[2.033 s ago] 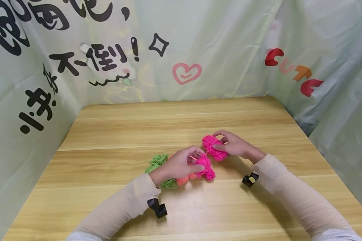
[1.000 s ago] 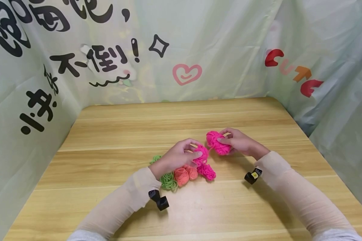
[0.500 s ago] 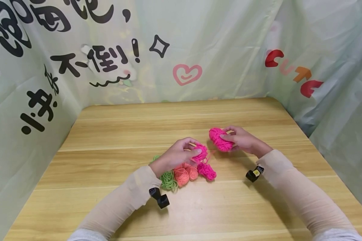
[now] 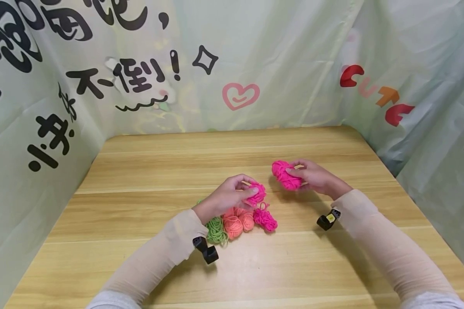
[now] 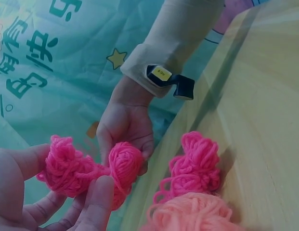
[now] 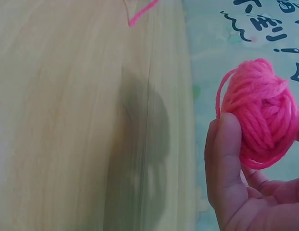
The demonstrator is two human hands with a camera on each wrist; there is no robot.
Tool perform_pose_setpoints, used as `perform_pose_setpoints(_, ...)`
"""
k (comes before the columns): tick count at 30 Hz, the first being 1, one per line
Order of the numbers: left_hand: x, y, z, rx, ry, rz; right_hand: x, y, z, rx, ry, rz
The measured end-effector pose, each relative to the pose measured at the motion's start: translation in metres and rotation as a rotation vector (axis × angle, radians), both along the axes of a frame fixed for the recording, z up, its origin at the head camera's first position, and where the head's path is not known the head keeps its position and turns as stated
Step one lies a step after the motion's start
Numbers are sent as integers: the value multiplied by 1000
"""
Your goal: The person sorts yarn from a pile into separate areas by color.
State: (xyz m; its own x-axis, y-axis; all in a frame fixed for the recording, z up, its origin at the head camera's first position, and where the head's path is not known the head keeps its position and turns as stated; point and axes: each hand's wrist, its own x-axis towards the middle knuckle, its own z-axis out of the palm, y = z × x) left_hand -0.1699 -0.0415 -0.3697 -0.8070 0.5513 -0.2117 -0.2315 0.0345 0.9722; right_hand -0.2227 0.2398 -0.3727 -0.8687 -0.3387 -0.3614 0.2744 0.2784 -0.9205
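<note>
My left hand (image 4: 232, 194) pinches a loose bundle of hot-pink yarn (image 5: 70, 168) between thumb and fingers, above the other yarn. Farther right, my right hand (image 4: 315, 177) grips a rounder hot-pink yarn ball (image 4: 286, 175), lifted off the table; it shows close up in the right wrist view. Another pink yarn bundle (image 4: 265, 220) lies on the table just below the left hand. Beside it sit coral yarn balls (image 4: 233, 226) and a green yarn bundle (image 4: 215, 231), partly hidden by the left hand and wrist.
The wooden table (image 4: 170, 171) stretches around the yarn. A printed fabric curtain (image 4: 286, 64) encloses its back and sides. Each wrist carries a small black camera mount, such as the left one (image 4: 206, 250).
The right hand has moved up and to the right with its yarn ball, widening the gap between the hands. The left hand has raised its pink bundle from the pile, uncovering the coral balls.
</note>
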Motion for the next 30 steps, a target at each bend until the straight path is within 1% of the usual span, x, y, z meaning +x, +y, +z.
perform_pose_setpoints(10, -5, 3, -2, -1, 0, 1, -8, 8, -2, -34, -29, -63)
perform_pose_setpoints(16, -7, 6, -2, -10, -5, 11, -10, 13, -1, -34, -42, -86)
perform_pose_setpoints(19, -9, 7, -2, -13, -11, 14, -11, 15, -2, -32, -44, -88)
perform_pose_setpoints(24, -11, 9, -3, -26, 2, 22, -13, 17, -2, -33, -51, -94)
perform_pose_setpoints(30, -15, 11, -2, -10, -9, 24, -14, 20, 0, -44, -53, -99)
